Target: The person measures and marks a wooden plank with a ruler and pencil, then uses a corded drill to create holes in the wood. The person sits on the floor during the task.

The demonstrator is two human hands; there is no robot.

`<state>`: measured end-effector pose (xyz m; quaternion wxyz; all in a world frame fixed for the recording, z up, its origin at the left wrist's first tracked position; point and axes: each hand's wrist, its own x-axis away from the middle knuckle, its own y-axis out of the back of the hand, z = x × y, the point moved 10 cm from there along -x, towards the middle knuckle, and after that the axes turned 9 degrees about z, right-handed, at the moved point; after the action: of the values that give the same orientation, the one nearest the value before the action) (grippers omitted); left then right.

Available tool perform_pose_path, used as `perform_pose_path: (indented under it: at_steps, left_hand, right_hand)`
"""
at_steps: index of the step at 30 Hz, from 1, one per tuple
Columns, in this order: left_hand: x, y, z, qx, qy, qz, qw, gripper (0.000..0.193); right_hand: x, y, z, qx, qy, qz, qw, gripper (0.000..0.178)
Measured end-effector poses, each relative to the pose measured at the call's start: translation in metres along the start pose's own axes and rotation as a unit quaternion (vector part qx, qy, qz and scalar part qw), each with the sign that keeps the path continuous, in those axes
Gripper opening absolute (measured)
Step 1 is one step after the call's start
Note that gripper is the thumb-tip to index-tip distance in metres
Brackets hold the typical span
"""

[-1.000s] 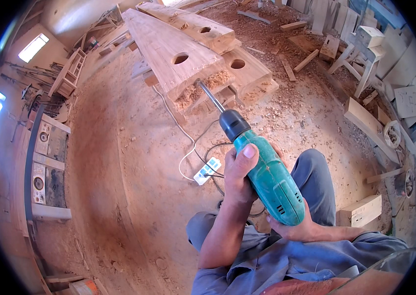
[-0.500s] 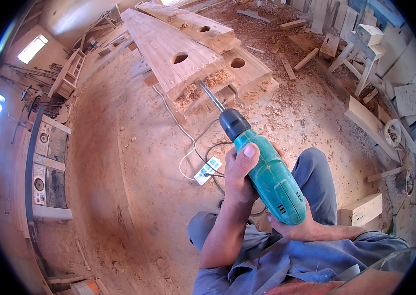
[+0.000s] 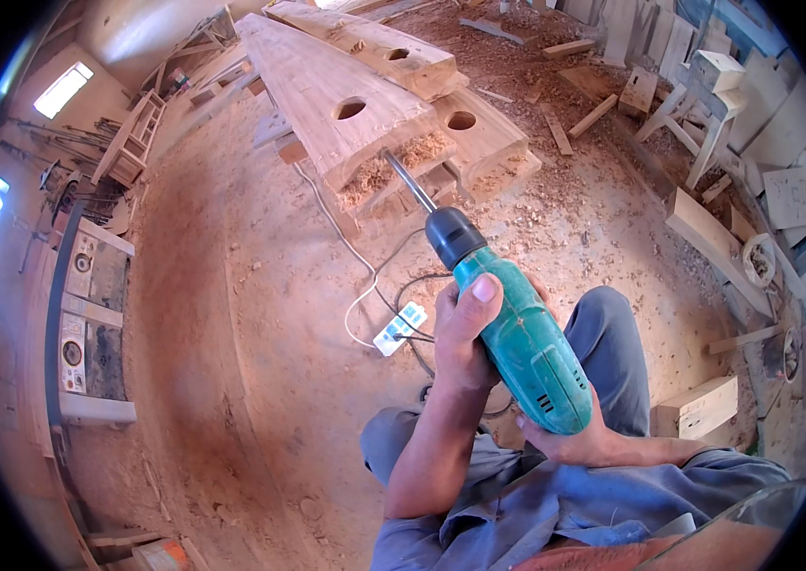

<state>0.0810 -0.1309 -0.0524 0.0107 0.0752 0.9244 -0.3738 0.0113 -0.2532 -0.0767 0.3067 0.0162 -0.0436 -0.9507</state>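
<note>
A green power drill with a black chuck points away from me. Its long steel bit reaches into the end face of a thick wooden plank, where shavings cling. My left hand is wrapped round the drill body behind the chuck, thumb on top. At the rear end of the drill, my right hand grips from below; most of its fingers and the handle are hidden. The plank has a round hole near its end. Beside it lie two more planks with similar holes.
A white power strip with cables lies on the floor left of the drill. Wood shavings and offcuts cover the right floor. A wooden trestle, a beam and a block stand or lie at right. Machinery lines the left.
Almost nothing differs. The view has shifted very slightly; both hands keep the same hold on the drill, and the bit is still at the plank's end.
</note>
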Motion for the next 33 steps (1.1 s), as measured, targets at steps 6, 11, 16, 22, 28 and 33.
perform_pose_path:
  at_steps: [6, 11, 16, 22, 28, 33]
  left_hand:
    - [0.0, 0.0, 0.0, -0.012, 0.002, 0.004, 1.0, 0.063]
    - [0.002, -0.001, -0.002, -0.017, 0.0, -0.005, 1.0, 0.063]
    - [-0.001, 0.0, 0.001, 0.002, -0.003, 0.013, 1.0, 0.063]
    - [0.003, -0.004, 0.005, 0.008, 0.001, 0.0, 1.0, 0.061]
    - [0.002, -0.008, 0.002, 0.007, -0.012, -0.008, 1.0, 0.06]
    - [-0.005, -0.006, -0.004, 0.004, -0.025, 0.0, 1.0, 0.062]
  right_hand:
    - [0.0, 0.001, 0.001, -0.003, 0.006, -0.003, 1.0, 0.025]
    - [0.001, 0.001, 0.002, -0.019, 0.006, -0.009, 1.0, 0.025]
    - [0.002, 0.001, -0.006, 0.022, 0.002, 0.023, 0.999, 0.025]
    - [0.008, 0.002, 0.003, -0.024, -0.026, 0.011, 0.999, 0.016]
    - [0.01, 0.005, 0.01, -0.022, -0.039, 0.017, 0.999, 0.014]
    - [0.004, 0.006, 0.01, -0.024, -0.06, 0.011, 0.998, 0.013]
